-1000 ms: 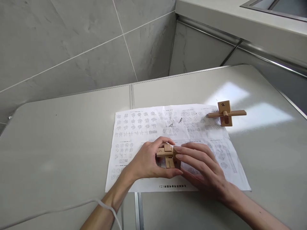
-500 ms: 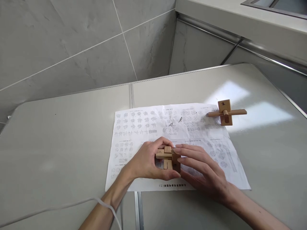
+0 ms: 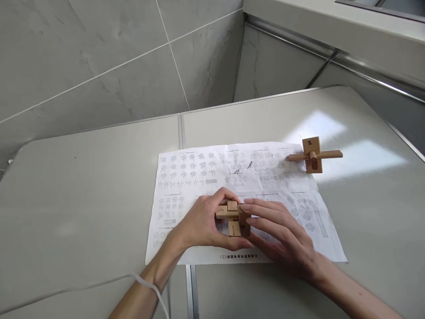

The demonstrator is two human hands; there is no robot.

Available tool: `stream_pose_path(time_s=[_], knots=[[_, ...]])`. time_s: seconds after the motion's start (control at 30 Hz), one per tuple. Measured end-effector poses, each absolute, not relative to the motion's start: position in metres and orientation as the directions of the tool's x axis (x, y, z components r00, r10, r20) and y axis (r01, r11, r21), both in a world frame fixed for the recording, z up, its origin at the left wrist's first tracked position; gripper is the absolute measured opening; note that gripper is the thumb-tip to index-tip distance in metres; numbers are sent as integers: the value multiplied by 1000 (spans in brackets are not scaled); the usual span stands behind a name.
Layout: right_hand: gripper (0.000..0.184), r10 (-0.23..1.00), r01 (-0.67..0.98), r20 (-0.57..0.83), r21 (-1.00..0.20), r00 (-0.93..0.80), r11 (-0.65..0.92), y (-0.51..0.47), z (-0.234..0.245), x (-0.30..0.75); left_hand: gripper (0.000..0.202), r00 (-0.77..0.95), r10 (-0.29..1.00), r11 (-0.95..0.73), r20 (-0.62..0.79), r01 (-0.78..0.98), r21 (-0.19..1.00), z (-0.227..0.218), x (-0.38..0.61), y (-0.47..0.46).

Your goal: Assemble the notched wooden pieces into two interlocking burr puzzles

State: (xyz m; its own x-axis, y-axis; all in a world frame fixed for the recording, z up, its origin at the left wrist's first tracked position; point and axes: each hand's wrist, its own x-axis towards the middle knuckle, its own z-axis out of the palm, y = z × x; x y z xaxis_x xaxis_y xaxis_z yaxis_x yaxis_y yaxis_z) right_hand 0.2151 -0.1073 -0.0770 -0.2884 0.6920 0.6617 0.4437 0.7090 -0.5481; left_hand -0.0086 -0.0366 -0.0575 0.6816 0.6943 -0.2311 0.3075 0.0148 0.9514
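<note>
A wooden interlocking puzzle (image 3: 234, 228), made of several short blocks, is held between both hands over a printed sheet (image 3: 206, 257). My left hand (image 3: 206, 223) curls around its left side, thumb along the near edge and fingers behind. My right hand (image 3: 282, 228) closes on the right end, its fingertips pressed on the darker block there. One light piece carries a dark mark at its left end. The underside of the puzzle is hidden. A second wooden puzzle piece group (image 3: 312, 155), marked 2, rests at the sheet's far right corner with crossed bars.
The sheet of diagrams lies creased on a pale folding table (image 3: 99, 186) with a metal seam (image 3: 181, 131). A white cable (image 3: 99, 282) crosses over my left forearm. Grey tiled wall (image 3: 109, 48) stands behind, and a pale ledge (image 3: 318, 31) overhangs at upper right.
The view has shifted very slightly. Both hands keep their hold, and the near light block sits a touch further right, with a small gap showing above it.
</note>
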Motion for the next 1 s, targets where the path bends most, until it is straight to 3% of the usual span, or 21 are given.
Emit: stream_pose_path(time_s=[0.33, 0.63, 1.0], knots=[[53, 706, 426, 643, -573, -296, 700, -108, -78, 215, 67, 686, 699, 4, -202, 279, 960, -57, -8, -37], [34, 664, 392, 661, -541, -348, 744, -107, -78, 217, 62, 717, 671, -8, -190, 263, 965, -59, -9, -36], [30, 666, 429, 619, -512, -417, 744, -116, -90, 216, 64, 712, 697, -162, -80, 266, 950, -58, 1, -39]])
